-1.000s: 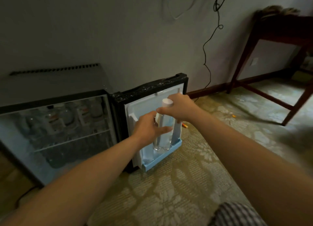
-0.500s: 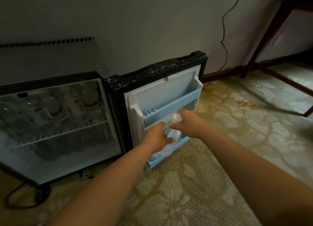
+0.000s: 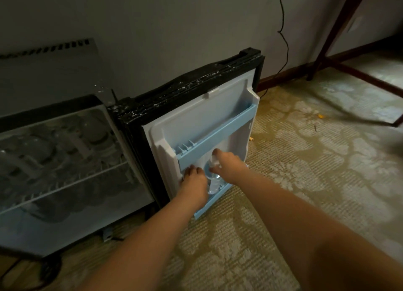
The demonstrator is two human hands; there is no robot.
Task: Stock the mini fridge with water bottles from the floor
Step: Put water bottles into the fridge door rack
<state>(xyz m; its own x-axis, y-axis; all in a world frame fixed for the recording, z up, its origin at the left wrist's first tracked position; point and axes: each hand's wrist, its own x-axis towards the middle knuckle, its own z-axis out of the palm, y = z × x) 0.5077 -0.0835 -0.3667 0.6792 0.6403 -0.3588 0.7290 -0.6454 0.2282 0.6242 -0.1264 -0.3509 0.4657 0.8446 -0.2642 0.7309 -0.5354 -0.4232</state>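
Note:
The mini fridge (image 3: pixel 65 170) stands on the floor with its door (image 3: pixel 202 116) swung fully open to the right. A clear water bottle (image 3: pixel 212 177) with a white cap stands in the door's lower blue shelf (image 3: pixel 212 203). My right hand (image 3: pixel 226 166) grips the bottle at its neck and cap. My left hand (image 3: pixel 194 183) lies against the bottle's left side, its fingers curled round the body. Several bottles show dimly on the wire shelves inside the fridge. The lower part of the held bottle is hidden behind my left hand.
The door's upper blue shelf (image 3: pixel 218 133) sits just above my hands. A black cable (image 3: pixel 283 39) hangs down the wall behind the door. Dark wooden table legs (image 3: pixel 335 29) stand at the right on the patterned carpet (image 3: pixel 305 181). Another cable (image 3: pixel 50 269) lies bottom left.
The bottle has gone down from above the door shelf into the lower shelf, both hands following it. The view has tilted downward and closer to the door.

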